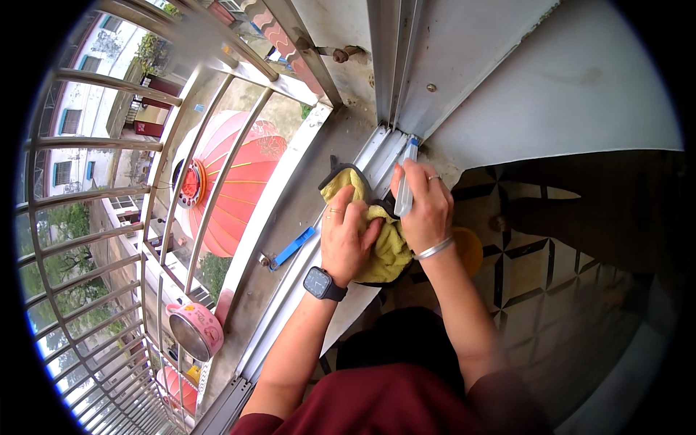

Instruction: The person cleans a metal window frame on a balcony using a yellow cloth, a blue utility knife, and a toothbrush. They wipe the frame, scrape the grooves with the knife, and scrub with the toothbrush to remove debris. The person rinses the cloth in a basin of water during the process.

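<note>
My left hand [346, 236], with a ring and a dark wristwatch, presses and grips a yellow microfibre cloth [383, 258] with dark edging, bunched over the aluminium sliding-window track [370, 157]. Held in my right hand [429, 209] is a translucent plastic tool [404, 196] with a blue end. That blue end is at the inner corner of the track, beside the upright frame; its exact working tip is too small to make out. A blue plastic tool [292, 249] lies on the outer sill, left of my left hand.
Metal security bars [217, 190] run along the left, with a red lantern [244, 185] outside them. A pink pot [197, 330] stands against the bars. Below on the tiled floor [527, 272], a yellow round container [467, 251] shows behind my right wrist. A white wall panel [565, 87] rises at right.
</note>
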Demonstrator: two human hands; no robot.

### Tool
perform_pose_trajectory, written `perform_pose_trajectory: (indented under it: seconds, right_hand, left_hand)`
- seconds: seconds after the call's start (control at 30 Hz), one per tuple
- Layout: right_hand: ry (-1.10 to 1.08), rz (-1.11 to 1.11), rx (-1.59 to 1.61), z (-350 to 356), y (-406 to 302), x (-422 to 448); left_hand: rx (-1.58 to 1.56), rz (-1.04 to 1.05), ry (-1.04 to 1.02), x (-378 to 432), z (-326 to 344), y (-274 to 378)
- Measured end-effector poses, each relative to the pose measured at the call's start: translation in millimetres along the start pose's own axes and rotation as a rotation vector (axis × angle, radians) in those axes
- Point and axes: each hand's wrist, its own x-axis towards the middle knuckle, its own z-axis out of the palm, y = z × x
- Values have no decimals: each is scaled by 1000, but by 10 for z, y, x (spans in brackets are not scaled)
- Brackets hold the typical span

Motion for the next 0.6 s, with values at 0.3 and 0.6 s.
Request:
perform_pose_trajectory:
  seconds: [0.3, 0.6]
  right_hand:
    - [-163, 2, -66, -9, 26, 15]
    - [-161, 32, 60, -61, -58, -4]
  left_hand:
    - [-26, 8, 7, -12, -12, 10]
    - [-48, 40, -1, 5, -46, 42]
